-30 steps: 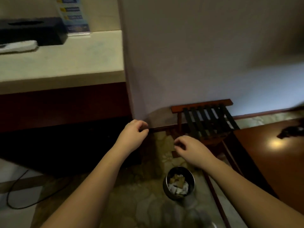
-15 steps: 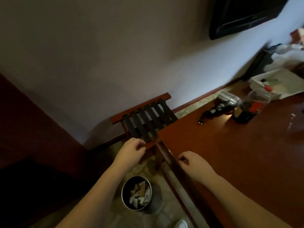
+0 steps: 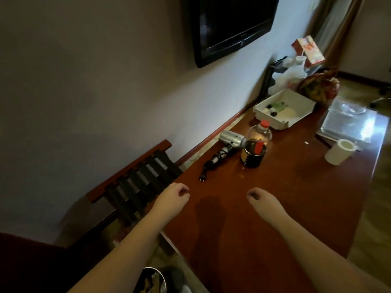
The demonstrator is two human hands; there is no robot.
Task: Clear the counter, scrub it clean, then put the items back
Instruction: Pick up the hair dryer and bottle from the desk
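A long reddish-brown wooden counter (image 3: 285,208) runs away from me along the wall. On it stand a cola bottle (image 3: 255,148) with a red cap, a silver hair dryer (image 3: 229,142) with its cord, a white tray (image 3: 283,109) of small toiletries and a white roll (image 3: 338,152). My left hand (image 3: 172,197) hovers over the counter's near left corner, fingers loosely curled, holding nothing. My right hand (image 3: 264,200) hovers over the bare near part of the counter, also loosely curled and empty.
A folding luggage rack (image 3: 143,178) with black straps stands left of the counter. A black TV (image 3: 230,24) hangs on the wall above. Plastic bags, a red carton (image 3: 307,49), a dark round object and a clear tray with a glass dish (image 3: 351,121) fill the far end. A waste bin (image 3: 154,280) sits below.
My view has swung right from the floor, bin and pale counter to the wooden counter. Both hands rose from above the bin to over the counter's near end, still empty.
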